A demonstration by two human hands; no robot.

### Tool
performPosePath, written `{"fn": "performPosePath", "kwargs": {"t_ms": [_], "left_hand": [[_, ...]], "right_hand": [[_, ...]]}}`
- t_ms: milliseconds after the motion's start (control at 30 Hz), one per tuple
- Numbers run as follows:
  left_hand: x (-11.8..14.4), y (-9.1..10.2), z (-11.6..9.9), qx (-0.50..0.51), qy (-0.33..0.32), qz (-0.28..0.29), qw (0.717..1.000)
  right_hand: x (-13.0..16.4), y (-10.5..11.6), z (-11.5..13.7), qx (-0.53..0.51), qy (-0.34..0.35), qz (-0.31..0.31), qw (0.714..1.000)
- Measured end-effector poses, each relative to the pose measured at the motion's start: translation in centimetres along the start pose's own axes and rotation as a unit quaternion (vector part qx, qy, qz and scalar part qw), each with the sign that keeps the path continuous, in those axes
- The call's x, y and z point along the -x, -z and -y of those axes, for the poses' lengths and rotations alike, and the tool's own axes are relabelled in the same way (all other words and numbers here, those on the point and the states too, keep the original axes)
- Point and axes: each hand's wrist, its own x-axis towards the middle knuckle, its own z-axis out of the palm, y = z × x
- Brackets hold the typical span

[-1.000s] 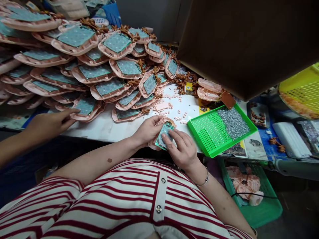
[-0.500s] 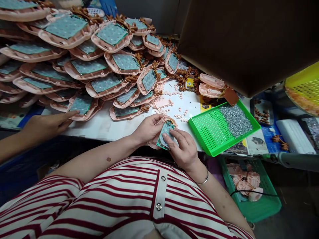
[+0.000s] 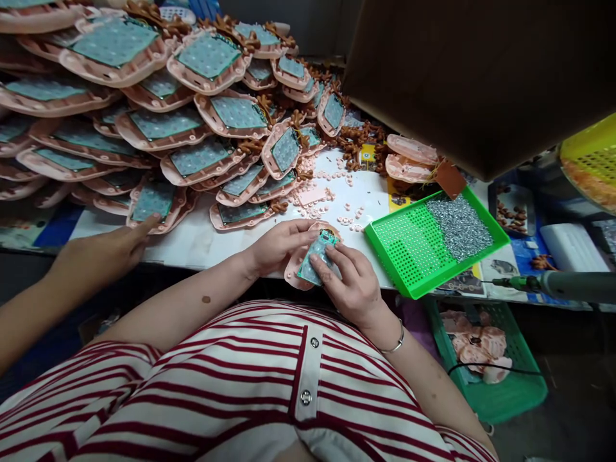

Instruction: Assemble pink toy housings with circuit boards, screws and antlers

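My left hand (image 3: 276, 247) grips a pink plastic shell (image 3: 294, 273) at the table's near edge. My right hand (image 3: 351, 282) presses a green circuit board (image 3: 315, 256) down into that shell with its fingertips. A big heap of the same pink shells with green boards (image 3: 197, 135) fills the table's left and back. Small pink buttons (image 3: 344, 215) lie loose on the white tabletop just beyond my hands.
A green perforated tray of silver screws (image 3: 452, 224) sits right of my hands. An electric screwdriver (image 3: 553, 283) lies at the right. Another person's hand (image 3: 108, 253) rests at the heap's near left. A green basket (image 3: 486, 359) stands below; a brown carton (image 3: 481, 77) is above.
My right fingers have slid a little over the board. The other person's hand has shifted slightly right along the heap. The view has tilted down a bit.
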Motion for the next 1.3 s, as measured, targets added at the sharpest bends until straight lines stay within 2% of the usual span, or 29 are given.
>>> {"fn": "performPosePath", "kwargs": {"t_ms": [167,467,533,633,700,767,900,1067,1167,1233,1300], "left_hand": [[0.0,-0.1,0.2,-0.030,0.014,-0.044,0.998],[0.1,0.1,0.2,-0.062,0.003,-0.086,0.994],[0.1,0.1,0.3,-0.065,-0.006,-0.093,0.994],[0.1,0.2,0.3,-0.074,-0.011,-0.089,0.993],[0.0,0.3,0.4,-0.081,-0.010,-0.089,0.993],[0.0,0.3,0.5,-0.086,-0.008,-0.094,0.992],[0.0,0.2,0.5,-0.086,-0.010,-0.095,0.992],[0.2,0.0,0.2,-0.068,-0.001,-0.100,0.993],[0.2,0.0,0.1,-0.060,0.001,-0.100,0.993],[0.2,-0.1,0.0,-0.064,-0.002,-0.102,0.993],[0.1,-0.2,0.0,-0.071,-0.007,-0.107,0.992]], "right_hand": [[0.0,0.1,0.4,-0.031,-0.014,0.036,0.999],[-0.4,0.6,0.9,-0.123,-0.061,0.117,0.984],[-0.5,0.9,0.8,-0.154,-0.075,0.095,0.981],[-1.0,1.1,0.2,-0.175,-0.142,0.001,0.974],[-1.7,0.8,-0.5,-0.176,-0.209,-0.033,0.961],[-2.6,0.1,-1.2,-0.196,-0.255,-0.026,0.946],[-3.8,-1.3,-2.4,-0.261,-0.299,-0.004,0.918],[-3.0,-1.1,-2.5,-0.368,-0.402,-0.012,0.839],[-1.8,-0.7,-1.9,-0.427,-0.418,-0.001,0.802],[-1.0,-0.6,-1.5,-0.438,-0.402,0.012,0.804],[-0.4,-0.7,-1.0,-0.420,-0.367,0.036,0.830]]}}
